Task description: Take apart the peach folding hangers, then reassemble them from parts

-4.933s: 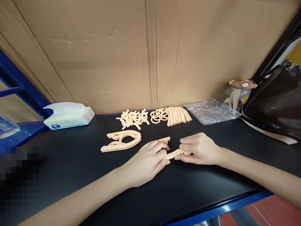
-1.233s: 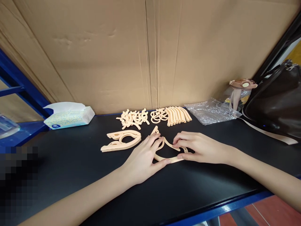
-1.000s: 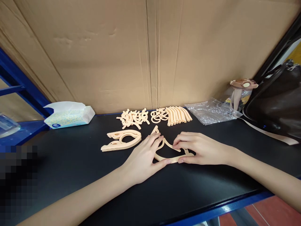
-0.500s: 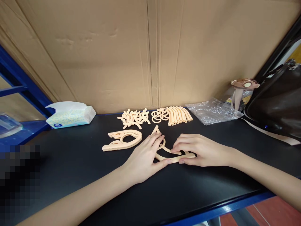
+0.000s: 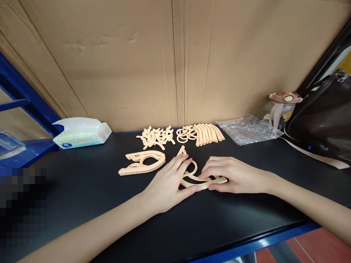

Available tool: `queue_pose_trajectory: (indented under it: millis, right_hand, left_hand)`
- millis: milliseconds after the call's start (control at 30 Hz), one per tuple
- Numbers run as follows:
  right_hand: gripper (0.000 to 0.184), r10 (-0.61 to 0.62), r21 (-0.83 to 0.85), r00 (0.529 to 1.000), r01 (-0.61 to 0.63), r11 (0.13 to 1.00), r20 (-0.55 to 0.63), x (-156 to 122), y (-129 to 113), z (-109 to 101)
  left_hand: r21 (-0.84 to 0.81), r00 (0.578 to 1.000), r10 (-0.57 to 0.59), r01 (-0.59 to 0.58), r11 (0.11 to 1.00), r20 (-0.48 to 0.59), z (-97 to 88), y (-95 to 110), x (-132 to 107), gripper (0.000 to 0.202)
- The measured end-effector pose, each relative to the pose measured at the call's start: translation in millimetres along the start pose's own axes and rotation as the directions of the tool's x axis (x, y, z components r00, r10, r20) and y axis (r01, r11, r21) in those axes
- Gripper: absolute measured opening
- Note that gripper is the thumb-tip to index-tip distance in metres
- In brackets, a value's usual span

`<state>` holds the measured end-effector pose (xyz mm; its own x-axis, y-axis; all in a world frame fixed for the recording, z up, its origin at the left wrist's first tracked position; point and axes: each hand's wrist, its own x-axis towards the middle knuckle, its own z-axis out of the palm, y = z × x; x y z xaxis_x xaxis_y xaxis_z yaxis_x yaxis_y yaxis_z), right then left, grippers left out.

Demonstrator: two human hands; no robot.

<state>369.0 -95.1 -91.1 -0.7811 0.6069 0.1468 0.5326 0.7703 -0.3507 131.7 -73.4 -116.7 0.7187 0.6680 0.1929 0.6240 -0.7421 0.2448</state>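
A peach plastic folding hanger (image 5: 197, 180) lies on the black table top (image 5: 82, 197) between my two hands. My left hand (image 5: 168, 184) rests on its left end, thumb under the lower arm and fingers over the upper arm and hook. My right hand (image 5: 233, 174) presses on its right end with thumb and fingers pinched on the arms. To the left lies a small stack of folded hangers (image 5: 142, 163). Behind are a heap of small peach pieces (image 5: 155, 137) and a row of curved hanger arms (image 5: 204, 133).
A tissue pack (image 5: 81, 132) sits at the back left. At the back right lie a clear plastic bag (image 5: 245, 128), a brown-lidded bottle (image 5: 283, 106) and a dark bag (image 5: 322, 120). A cardboard wall (image 5: 175, 62) closes the back. The blue table edge (image 5: 263, 243) runs along the front.
The hanger's two arms have closed toward each other, from a wide open V to nearly flat. My right hand has pushed the upper arm down; my left hand has stayed in place.
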Motion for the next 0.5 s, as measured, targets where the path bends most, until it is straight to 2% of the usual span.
queue_pose_trajectory:
  millis: [267,500]
  right_hand:
    - [0.023,0.002,0.018,1.000,-0.001,1.000,-0.013,0.4,0.7,1.9]
    - [0.025,0.003,0.020,1.000,-0.003,1.000,-0.010,0.4,2.2,1.0]
  left_hand:
    - [-0.025,0.998,0.063,-0.064,0.998,-0.021,-1.4,-0.6,-1.2,0.051]
    - [0.006,0.999,0.048,-0.048,0.999,0.008,-1.2,0.0,-0.9,0.057]
